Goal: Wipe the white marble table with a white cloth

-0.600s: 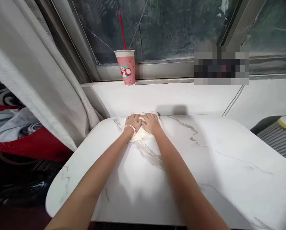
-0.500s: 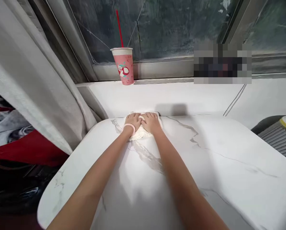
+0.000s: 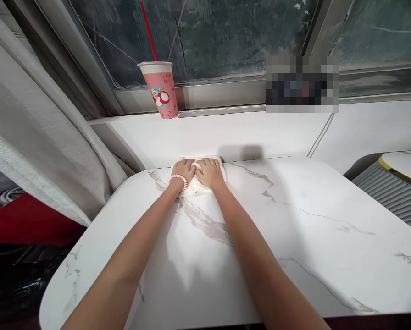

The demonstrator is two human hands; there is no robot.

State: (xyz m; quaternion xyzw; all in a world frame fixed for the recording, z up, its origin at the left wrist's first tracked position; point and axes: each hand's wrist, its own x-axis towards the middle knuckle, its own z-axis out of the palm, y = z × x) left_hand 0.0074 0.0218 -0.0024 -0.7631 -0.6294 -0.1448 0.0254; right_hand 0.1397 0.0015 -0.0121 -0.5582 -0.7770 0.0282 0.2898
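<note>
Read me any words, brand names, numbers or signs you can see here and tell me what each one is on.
No readable text.
Pink cup on the window ledge: a cartoon mascot print, no legible words.
Pixelated patch at the window: unreadable.
White cloth under left hand and right hand, marble table: no markings.

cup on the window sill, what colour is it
The cup is pink with a white lid and a red straw; the head view shows it.

Left hand [image 3: 183, 170] and right hand [image 3: 209, 173] press flat, side by side, on a white cloth [image 3: 196, 185] at the far edge of the marble table [image 3: 295, 238], below the pink cup [image 3: 161, 91].
</note>
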